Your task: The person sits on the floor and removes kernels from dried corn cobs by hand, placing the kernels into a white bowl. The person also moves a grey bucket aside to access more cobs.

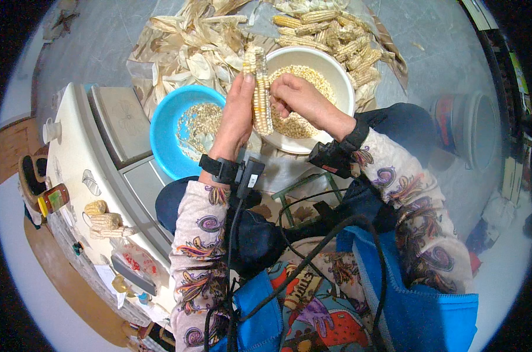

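An ear of dried corn (262, 97), upright in the picture, is held in my left hand (239, 110), thumb along its side. Part of the cob's upper right side looks bare of kernels. My right hand (299, 97) is close to the ear's right side, its fingers curled; whether they grip anything is hidden. Under my right hand stands a white basin (348, 94) with loose corn kernels (294, 127). To the left, partly behind my left forearm, a blue basin (162, 132) holds pale kernels and bits of debris (200, 123).
Dry corn husks (195, 53) lie beyond the blue basin, and a heap of corn ears (341, 39) beyond the white one. A cabinet (79, 145) on the left bears several items and a jar (54, 199). A lidded bucket (468, 130) stands right. Black cables (319, 246) cross my lap.
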A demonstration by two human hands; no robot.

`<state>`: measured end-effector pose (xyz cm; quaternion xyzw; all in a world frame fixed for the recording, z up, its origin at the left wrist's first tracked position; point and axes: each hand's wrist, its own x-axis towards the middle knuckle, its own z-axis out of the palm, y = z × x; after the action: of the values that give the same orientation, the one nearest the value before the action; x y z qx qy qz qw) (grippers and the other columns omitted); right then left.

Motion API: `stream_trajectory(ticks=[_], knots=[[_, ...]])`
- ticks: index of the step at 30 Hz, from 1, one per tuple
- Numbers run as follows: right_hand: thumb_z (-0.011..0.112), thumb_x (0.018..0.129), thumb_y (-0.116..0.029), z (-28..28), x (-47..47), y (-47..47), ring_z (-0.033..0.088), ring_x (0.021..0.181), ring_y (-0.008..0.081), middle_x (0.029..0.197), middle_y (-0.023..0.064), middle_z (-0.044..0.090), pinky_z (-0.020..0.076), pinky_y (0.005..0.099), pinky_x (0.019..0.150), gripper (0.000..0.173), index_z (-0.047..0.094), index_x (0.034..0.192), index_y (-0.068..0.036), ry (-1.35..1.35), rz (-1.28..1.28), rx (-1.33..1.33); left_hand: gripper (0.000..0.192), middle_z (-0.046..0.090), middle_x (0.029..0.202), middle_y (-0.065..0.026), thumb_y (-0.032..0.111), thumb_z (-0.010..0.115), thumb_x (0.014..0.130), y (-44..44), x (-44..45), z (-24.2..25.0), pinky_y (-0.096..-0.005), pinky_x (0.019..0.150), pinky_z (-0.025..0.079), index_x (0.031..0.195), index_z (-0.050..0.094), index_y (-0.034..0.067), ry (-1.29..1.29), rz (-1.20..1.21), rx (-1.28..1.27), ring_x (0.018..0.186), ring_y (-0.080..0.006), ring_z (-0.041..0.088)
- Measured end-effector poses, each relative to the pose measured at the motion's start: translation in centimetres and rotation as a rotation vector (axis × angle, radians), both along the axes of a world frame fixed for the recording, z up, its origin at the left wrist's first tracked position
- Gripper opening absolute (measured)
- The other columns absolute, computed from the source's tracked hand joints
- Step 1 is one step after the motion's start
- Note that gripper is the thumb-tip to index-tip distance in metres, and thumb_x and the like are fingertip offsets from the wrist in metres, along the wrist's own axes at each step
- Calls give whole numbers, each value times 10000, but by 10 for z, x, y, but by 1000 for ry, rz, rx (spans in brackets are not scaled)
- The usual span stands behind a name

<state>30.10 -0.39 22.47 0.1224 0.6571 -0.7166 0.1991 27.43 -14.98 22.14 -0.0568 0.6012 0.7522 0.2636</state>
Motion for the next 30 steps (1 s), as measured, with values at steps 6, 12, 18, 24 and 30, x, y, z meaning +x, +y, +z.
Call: stream_trajectory(ticks=[6, 12, 18, 24, 30], knots=[[496, 840, -143, 9, 1, -2, 526, 598, 100, 716, 40, 529, 436, 239, 518, 159, 476, 897, 5, 124, -79, 143, 391, 532, 1060, -73, 248, 375, 944, 6, 4, 17, -259, 782, 436, 1256, 386, 13, 22, -38, -27, 895, -114, 515], [458, 834, -103, 7, 3, -6, 530, 556, 122, 662, 69, 526, 430, 260, 499, 174, 421, 948, 22, 120, -9, 259, 386, 537, 1054, -66, 208, 368, 942, 9, 12, 16, -255, 751, 446, 1276, 372, 16, 57, -33, -197, 872, -114, 520], [425, 826, -73, 5, 5, -8, 536, 545, 137, 649, 89, 527, 432, 270, 499, 166, 403, 958, 25, 85, 2, 348, 384, 555, 994, -55, 219, 369, 946, 12, 14, 5, -242, 681, 458, 1278, 371, 26, 64, 0, -77, 786, -99, 531], [456, 863, -142, 3, 0, 1, 547, 624, 136, 755, 71, 540, 466, 245, 585, 194, 429, 982, 8, -43, -15, -53, 368, 565, 969, -63, 215, 362, 948, 6, 9, 9, -231, 639, 460, 1266, 374, 30, -91, -18, 13, 726, -90, 530], [471, 807, -114, 4, -3, 1, 588, 576, 177, 663, 101, 565, 491, 290, 493, 184, 484, 882, 54, -33, -65, 10, 374, 553, 1005, -58, 201, 362, 946, 8, 11, 7, -225, 676, 451, 1276, 368, 26, 82, -76, -174, 769, -86, 525]])
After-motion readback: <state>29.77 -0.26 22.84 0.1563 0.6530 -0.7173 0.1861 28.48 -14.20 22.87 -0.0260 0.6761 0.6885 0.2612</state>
